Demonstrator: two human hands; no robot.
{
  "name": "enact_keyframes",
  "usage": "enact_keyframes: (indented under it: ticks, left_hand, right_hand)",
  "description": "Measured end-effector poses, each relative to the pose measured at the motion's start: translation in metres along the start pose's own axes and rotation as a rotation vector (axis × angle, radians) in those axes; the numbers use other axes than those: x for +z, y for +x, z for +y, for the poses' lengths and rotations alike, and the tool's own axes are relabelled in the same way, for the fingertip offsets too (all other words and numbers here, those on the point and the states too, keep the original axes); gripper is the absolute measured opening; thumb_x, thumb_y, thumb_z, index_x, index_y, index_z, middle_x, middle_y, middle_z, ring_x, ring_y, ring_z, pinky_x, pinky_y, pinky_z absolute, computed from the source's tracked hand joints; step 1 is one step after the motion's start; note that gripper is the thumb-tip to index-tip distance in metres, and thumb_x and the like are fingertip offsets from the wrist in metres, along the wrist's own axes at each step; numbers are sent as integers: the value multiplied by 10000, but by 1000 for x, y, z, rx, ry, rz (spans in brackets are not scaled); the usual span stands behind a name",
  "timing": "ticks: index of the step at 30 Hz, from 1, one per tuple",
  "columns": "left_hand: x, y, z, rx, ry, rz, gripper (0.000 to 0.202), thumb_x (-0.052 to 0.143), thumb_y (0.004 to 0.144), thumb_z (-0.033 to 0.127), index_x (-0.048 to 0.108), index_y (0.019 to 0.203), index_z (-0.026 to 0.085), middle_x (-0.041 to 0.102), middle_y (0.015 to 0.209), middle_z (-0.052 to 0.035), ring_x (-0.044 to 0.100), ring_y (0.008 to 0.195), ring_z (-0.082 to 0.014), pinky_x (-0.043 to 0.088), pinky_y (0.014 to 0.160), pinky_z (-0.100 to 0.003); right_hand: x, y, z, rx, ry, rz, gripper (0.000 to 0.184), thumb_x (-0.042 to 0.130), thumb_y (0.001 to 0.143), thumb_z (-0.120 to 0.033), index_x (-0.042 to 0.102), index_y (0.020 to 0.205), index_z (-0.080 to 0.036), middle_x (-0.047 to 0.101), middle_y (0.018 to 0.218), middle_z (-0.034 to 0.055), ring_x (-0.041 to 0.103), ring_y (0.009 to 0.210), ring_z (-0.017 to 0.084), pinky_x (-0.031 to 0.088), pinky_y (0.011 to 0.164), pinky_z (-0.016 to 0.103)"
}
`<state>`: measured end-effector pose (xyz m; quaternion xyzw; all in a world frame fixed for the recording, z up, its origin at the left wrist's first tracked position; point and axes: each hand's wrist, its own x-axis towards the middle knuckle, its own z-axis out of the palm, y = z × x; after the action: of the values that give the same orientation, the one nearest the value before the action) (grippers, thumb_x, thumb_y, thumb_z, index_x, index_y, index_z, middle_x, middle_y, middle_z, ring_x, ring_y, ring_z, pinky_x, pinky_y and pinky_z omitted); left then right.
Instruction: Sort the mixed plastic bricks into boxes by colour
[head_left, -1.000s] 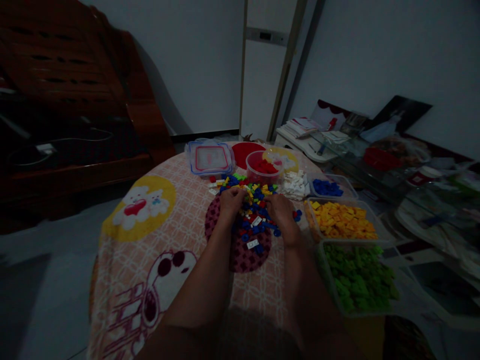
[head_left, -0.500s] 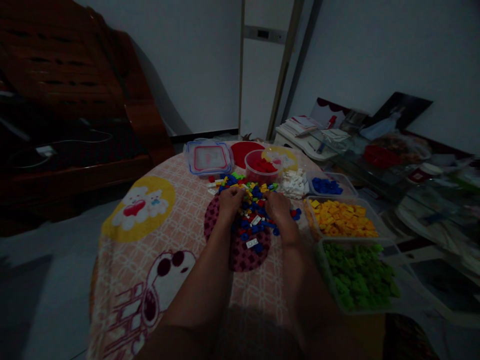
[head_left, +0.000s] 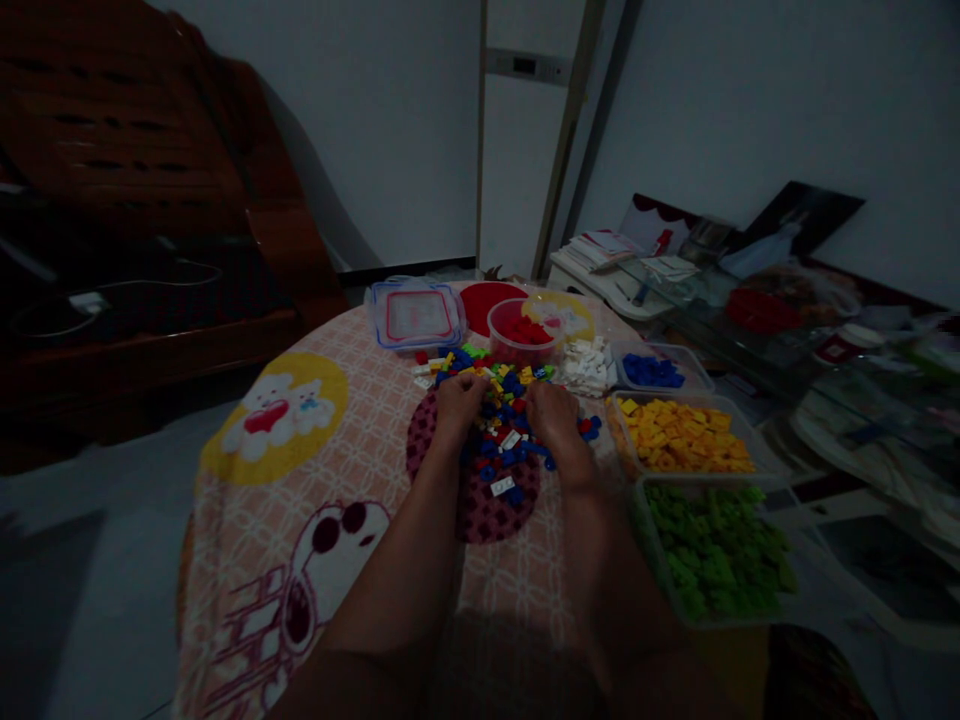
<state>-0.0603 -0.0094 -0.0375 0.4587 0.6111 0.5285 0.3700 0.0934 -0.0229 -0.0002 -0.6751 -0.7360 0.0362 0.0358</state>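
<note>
A loose pile of mixed toy building bricks in blue, yellow, red, white and green lies on the patterned tablecloth. At its left side my left hand is closed, fingertips together against the bricks. My right hand rests on the pile's right side with its fingers curled down. Whatever either hand grips is too small and dark to make out. A white brick lies at the near edge of the pile. Behind my right hand sits a heap of white bricks.
To the right stand clear boxes of blue bricks, yellow bricks and green bricks. A round tub with red bricks is at the back, beside a clear lidded box. A cluttered glass table borders the right.
Both hands stay at nearly the same places over the pile. The whole view has shifted very slightly; no brick has visibly been moved.
</note>
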Motion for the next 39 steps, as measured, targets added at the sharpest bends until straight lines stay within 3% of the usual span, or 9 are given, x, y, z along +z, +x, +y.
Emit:
enact_keyframes:
  ticks: [5,15,23,28,32,35,39]
  left_hand:
    - [-1,0,1,37,20,0,307,603,773,342,560,515,181,509,487,35,454,496,-104,319,497,-213]
    - [0,1,-2,18,20,6,319,611,758,367,556,503,184,504,473,32,453,480,-104,314,490,-220]
    - [0,2,-4,29,-16,-13,318,605,760,393,558,523,186,523,501,25,434,475,-101,311,483,-224]
    - [-1,1,-5,39,-5,-14,316,605,764,398,562,530,189,497,465,25,454,489,-113,308,485,-223]
    - [-2,0,-3,46,9,-14,329,608,764,405,554,521,189,489,456,25,482,511,-123,321,496,-222]
    - [-2,0,-3,41,-5,-19,331,609,767,398,550,521,185,507,474,27,475,499,-115,334,501,-223]
    - [0,1,-3,21,-26,-14,316,612,766,383,562,530,178,530,500,30,446,473,-98,336,495,-223]
  right_hand:
    - [0,0,1,-16,-15,-22,289,475,947,-184,706,1118,-215,733,1142,122,677,1105,251,498,908,336]
    - [4,-1,2,41,37,67,239,502,920,-197,688,1070,-180,743,1055,134,690,1038,253,487,853,314]
    - [-15,3,27,163,431,382,230,521,832,-208,675,1000,-178,736,900,83,683,871,220,485,791,290]
    - [-7,10,47,279,701,652,300,486,836,-212,668,1059,-127,731,874,104,679,800,208,513,777,299]
    - [0,15,54,286,828,801,374,460,846,-214,669,1133,-98,742,931,126,690,807,217,532,788,333]
    - [-1,14,52,210,817,771,318,488,830,-221,723,1019,-120,754,901,115,698,818,223,531,789,327]
    - [-6,8,42,69,750,505,231,551,806,-233,761,879,-168,758,815,62,700,790,206,516,735,277]
